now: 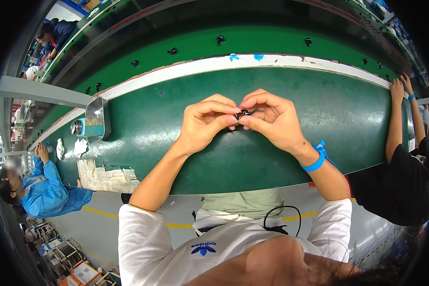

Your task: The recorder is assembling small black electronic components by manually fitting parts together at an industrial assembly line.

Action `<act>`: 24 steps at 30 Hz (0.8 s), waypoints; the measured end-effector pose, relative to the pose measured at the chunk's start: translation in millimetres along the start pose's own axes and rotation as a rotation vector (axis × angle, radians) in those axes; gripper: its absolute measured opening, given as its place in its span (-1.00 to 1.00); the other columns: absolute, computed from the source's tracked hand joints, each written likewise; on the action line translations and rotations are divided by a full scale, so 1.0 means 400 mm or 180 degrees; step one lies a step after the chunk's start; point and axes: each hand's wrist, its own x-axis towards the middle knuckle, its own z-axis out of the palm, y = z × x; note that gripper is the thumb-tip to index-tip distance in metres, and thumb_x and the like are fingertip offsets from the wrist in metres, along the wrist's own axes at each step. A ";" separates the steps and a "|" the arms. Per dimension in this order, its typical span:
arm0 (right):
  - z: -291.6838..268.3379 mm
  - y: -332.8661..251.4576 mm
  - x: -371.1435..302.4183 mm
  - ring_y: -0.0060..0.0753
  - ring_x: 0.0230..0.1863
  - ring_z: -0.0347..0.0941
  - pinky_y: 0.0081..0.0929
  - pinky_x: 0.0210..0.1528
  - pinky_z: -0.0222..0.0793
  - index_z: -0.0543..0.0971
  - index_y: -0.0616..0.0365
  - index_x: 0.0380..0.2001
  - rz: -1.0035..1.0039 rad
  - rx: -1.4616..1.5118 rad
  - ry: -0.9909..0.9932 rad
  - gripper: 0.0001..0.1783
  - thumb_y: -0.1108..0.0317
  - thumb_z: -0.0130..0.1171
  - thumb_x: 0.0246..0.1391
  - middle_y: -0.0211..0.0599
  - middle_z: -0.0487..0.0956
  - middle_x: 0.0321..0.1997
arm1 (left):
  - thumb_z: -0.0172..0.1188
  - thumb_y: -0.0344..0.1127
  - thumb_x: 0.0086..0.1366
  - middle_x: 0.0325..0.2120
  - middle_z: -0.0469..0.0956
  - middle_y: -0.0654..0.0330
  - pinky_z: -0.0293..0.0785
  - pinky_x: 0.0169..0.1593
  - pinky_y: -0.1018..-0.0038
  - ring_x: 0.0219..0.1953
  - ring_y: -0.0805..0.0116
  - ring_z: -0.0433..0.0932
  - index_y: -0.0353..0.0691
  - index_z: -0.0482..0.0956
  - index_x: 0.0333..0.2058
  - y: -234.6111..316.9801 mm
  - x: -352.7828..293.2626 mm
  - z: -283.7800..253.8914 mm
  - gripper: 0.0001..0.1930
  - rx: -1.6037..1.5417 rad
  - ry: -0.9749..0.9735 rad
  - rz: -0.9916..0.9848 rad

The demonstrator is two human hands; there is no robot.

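Between my two hands, above the middle of the green workbench (157,112), is a small glossy black part (243,114); its exact kind is too small to make out. My left hand (206,119) pinches it from the left with thumb and forefinger. From the right, my right hand (275,119) grips the same part, its thumb and fingertips pressed close to the left hand's. The fingertips cover much of the part. A blue wrist strap (317,159) circles my right wrist.
Similar small black parts (220,40) lie spaced along the green conveyor belt (267,42) behind a white rail (205,66). At left stand a metal bin (105,119) and a blue-labelled bottle (86,127), near white cloths (80,148) and worn paper sheets (107,177). Co-workers sit on both sides.
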 end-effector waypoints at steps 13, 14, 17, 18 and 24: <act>-0.007 -0.010 -0.003 -0.47 -0.15 0.49 -0.54 -0.11 0.57 0.44 0.31 -0.24 0.0542 0.0611 -0.0466 -0.71 0.76 0.23 -0.03 -0.23 0.41 -0.13 | 0.25 -0.60 0.20 -0.25 0.56 0.07 0.57 -0.14 0.50 -0.23 0.36 0.58 -0.37 0.64 -0.20 0.006 -0.015 -0.017 -0.82 0.0858 -0.0373 0.0388; -0.003 -0.011 -0.004 -0.47 -0.15 0.49 -0.54 -0.11 0.57 0.44 0.31 -0.24 0.0538 0.0611 -0.0469 -0.71 0.76 0.23 -0.03 -0.23 0.41 -0.13 | 0.25 -0.60 0.20 -0.25 0.56 0.07 0.57 -0.14 0.50 -0.23 0.36 0.58 -0.37 0.64 -0.20 0.003 -0.013 -0.008 -0.82 0.0862 -0.0374 0.0391; 0.003 -0.005 -0.005 -0.41 -0.12 0.51 -0.48 -0.07 0.61 0.44 0.34 -0.25 0.0069 0.0670 -0.0113 -0.72 0.78 0.21 -0.03 -0.19 0.41 -0.12 | 0.17 -0.54 0.30 -0.12 0.47 0.06 0.55 -0.17 0.48 -0.22 0.35 0.56 -0.40 0.54 -0.05 -0.008 -0.011 0.030 -0.76 -0.0129 0.0046 0.0043; 0.000 0.005 -0.007 -0.37 -0.10 0.51 -0.44 -0.05 0.62 0.45 0.37 -0.24 -0.0213 0.0467 -0.0164 -0.74 0.79 0.19 -0.02 -0.15 0.42 -0.10 | 0.17 -0.54 0.30 -0.12 0.47 0.06 0.55 -0.17 0.48 -0.22 0.35 0.56 -0.40 0.54 -0.05 -0.013 -0.009 0.025 -0.76 -0.0126 0.0039 0.0044; 0.016 -0.007 -0.005 -0.29 -0.08 0.53 -0.37 -0.01 0.63 0.49 0.45 -0.16 -0.0493 -0.0009 -0.0071 -0.74 0.79 0.13 0.03 -0.06 0.43 -0.05 | 0.15 -0.55 0.31 -0.10 0.44 0.06 0.55 -0.11 0.42 -0.21 0.33 0.54 -0.41 0.55 -0.07 -0.017 -0.006 0.008 -0.78 0.0021 0.0220 0.0350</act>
